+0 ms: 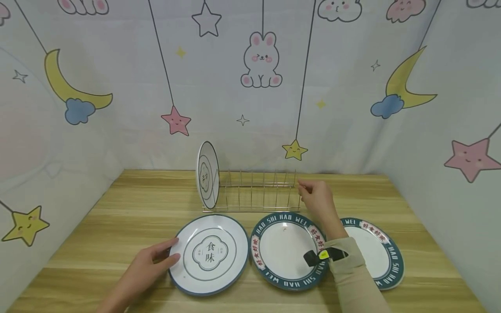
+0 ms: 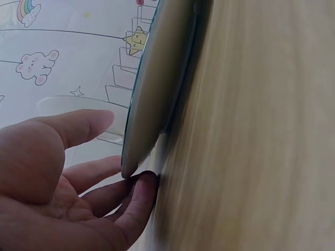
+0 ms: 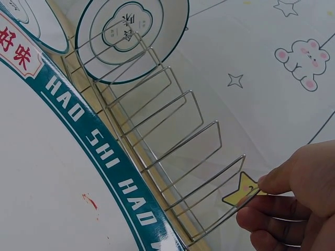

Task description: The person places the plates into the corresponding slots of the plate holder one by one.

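Note:
My right hand pinches the right end wire of a metal wire dish rack, thumb against fingertips in the right wrist view. In the rack's left end stands a white plate, tilted on its edge. My left hand is at the left rim of a flat-lying white plate with a blue rim. In the left wrist view, its thumb stays apart from the plate, while bent fingers reach under the rim, close to the table. Whether they touch the plate is hard to tell.
Two green-rimmed plates with white lettering lie to the right: one in front of the rack, another partly hidden behind my right arm. The wooden table ends at a cartoon-printed cloth at the back and sides.

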Demonstrator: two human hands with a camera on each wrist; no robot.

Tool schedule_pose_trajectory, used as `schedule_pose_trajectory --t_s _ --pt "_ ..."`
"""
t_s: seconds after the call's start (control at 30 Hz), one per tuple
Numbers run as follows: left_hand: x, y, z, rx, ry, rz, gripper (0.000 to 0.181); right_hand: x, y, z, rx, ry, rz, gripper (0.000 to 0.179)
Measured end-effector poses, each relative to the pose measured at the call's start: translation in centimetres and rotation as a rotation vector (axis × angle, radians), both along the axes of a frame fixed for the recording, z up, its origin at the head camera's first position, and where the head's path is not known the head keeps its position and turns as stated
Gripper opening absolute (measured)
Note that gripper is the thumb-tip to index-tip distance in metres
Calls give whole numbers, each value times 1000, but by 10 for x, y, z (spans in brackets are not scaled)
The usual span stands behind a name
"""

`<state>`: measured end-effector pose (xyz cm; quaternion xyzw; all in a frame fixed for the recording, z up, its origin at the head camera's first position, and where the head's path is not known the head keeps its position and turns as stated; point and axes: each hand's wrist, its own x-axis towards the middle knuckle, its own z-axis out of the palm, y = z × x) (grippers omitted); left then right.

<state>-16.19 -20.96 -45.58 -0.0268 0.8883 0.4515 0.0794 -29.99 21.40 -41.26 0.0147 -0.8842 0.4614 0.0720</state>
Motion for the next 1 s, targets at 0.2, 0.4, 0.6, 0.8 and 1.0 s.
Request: schedule_pose_trajectory --t_s 0.2,0.4,0.6,0.8,1.0 --pt "0 2 -2 3 13 3 57 0 1 -1 -2 -6 -3 31" --pt "-2 4 0 15 8 17 53 -1 0 -1 17 2 -9 31" --pt "-1 7 4 55 0 55 51 -1 0 -1 16 9 -13 31" --pt "-1 8 8 91 -29 62 52 -1 0 0 4 -8 -12 31" --pt "-4 8 9 116 -75 77 51 0 -1 1 -2 -12 -14 31"
